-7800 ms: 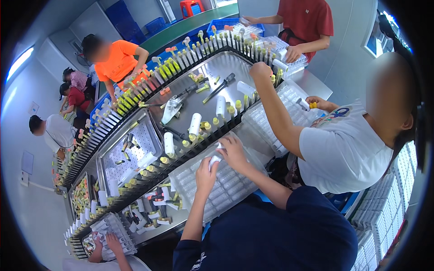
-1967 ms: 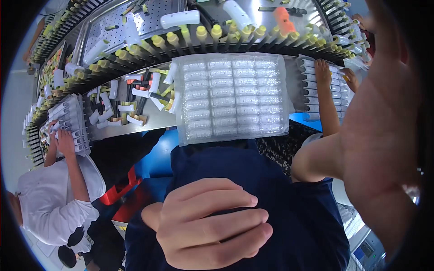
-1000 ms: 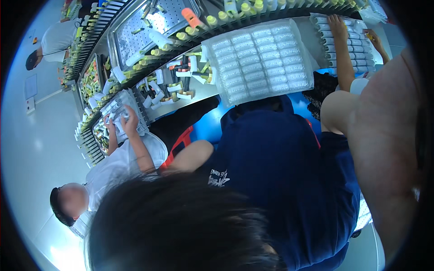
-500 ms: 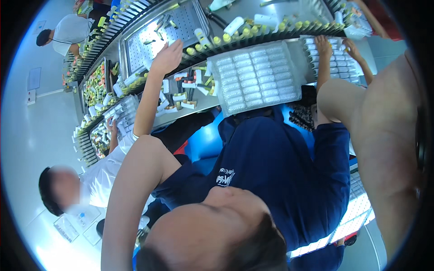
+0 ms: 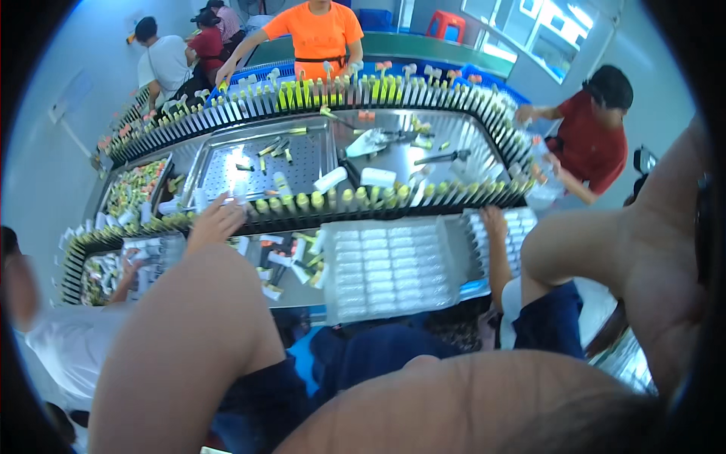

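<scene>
My left forearm (image 5: pixel 151 363) is raised, its bent elbow large at the lower left, and it runs out through the lower edge, so the left hand is out of view. At the right rim, close to the camera, is my right hand (image 5: pixel 665 257), beside a dark edge; its fingers are hidden. Neither hand visibly touches anything on the bench. In front of me a clear plastic tray (image 5: pixel 389 265) with rows of capsule-shaped pockets lies at the bench's near edge. Loose white and black parts (image 5: pixel 283 261) with yellow or orange ends lie left of it.
Black racks (image 5: pixel 363 208) of upright yellow-tipped pieces curve around perforated metal trays (image 5: pixel 265 163). At left, a neighbour's hand (image 5: pixel 215 219) reaches to the rack. Another person's hand (image 5: pixel 493 219) rests by a second pocketed tray (image 5: pixel 518 227). People in orange (image 5: pixel 321 34) and red (image 5: pixel 594 140) stand beyond.
The view has tilted upward, bringing in the far rack and the people behind it. The left neighbour's hand has moved from the metal tray to the near rack. My arms remain raised.
</scene>
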The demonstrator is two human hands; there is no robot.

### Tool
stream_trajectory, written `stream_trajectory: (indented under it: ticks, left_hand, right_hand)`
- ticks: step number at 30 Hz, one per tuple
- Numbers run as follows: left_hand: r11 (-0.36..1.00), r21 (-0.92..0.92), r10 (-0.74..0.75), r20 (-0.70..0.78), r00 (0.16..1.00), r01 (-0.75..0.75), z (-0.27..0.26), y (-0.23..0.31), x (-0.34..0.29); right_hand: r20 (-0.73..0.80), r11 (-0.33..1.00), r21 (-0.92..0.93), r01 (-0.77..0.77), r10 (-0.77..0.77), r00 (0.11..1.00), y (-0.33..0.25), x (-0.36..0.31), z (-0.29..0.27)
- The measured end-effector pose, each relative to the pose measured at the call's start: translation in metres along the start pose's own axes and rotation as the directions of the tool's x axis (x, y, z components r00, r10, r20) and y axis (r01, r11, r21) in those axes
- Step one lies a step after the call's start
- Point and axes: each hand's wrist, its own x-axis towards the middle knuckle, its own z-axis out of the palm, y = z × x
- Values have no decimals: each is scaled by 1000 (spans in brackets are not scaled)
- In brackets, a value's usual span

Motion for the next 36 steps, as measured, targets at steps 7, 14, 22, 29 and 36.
stream_trajectory:
  ticks: [7, 14, 22, 29, 36]
  left_hand:
    - [998, -49, -43, -50, 998, 41, -31, 25, -13]
    - [996, -57, -74, -3, 997, 74, -45, 28, -13]
    - [997, -39, -72, 1, 997, 72, -47, 23, 0]
    - [993, -20, -120, 19, 993, 120, -60, 33, -5]
    - [994, -51, -94, -30, 995, 93, -47, 29, -16]
  right_hand:
    - [42, 999, -34, -16, 17, 999, 46, -1, 16]
    - [30, 999, -34, -38, 40, 999, 61, -14, 22]
    - [64, 996, -76, -45, 49, 997, 71, -25, 18]
    - [52, 997, -55, -51, 54, 997, 74, -36, 14]
    - [98, 995, -97, -34, 44, 994, 88, -41, 32]
